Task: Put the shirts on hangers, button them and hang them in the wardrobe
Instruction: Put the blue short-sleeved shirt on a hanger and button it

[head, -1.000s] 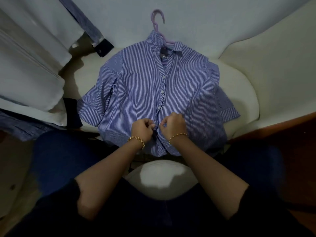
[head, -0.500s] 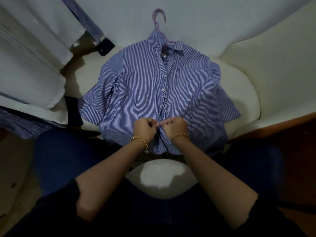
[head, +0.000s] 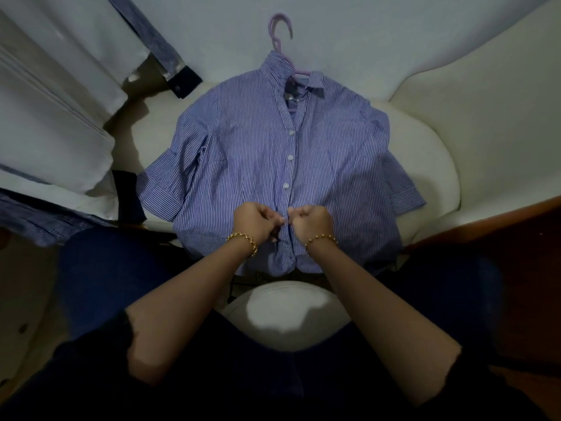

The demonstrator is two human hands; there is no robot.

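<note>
A blue-and-white striped shirt (head: 252, 159) lies flat on a cream armchair seat (head: 431, 165), front side up. A lilac hanger (head: 280, 38) sticks out of its collar. Three white buttons down the upper placket are closed. My left hand (head: 253, 220) and my right hand (head: 312, 220) meet at the lower placket, fingers curled. Each pinches one edge of the shirt front, thumbs almost touching. What lies between the fingertips is hidden.
More garments hang over the chair's left arm: a white one (head: 51, 123), a striped one (head: 39, 220) and a sleeve with a dark cuff (head: 185, 82). The chair's right arm (head: 485, 95) curves up beside the shirt. Wooden floor (head: 531, 268) shows at the right.
Both hands have stayed at the lower placket, shifting slightly toward each other as they work the fabric edges. The shirt and hanger have not moved.
</note>
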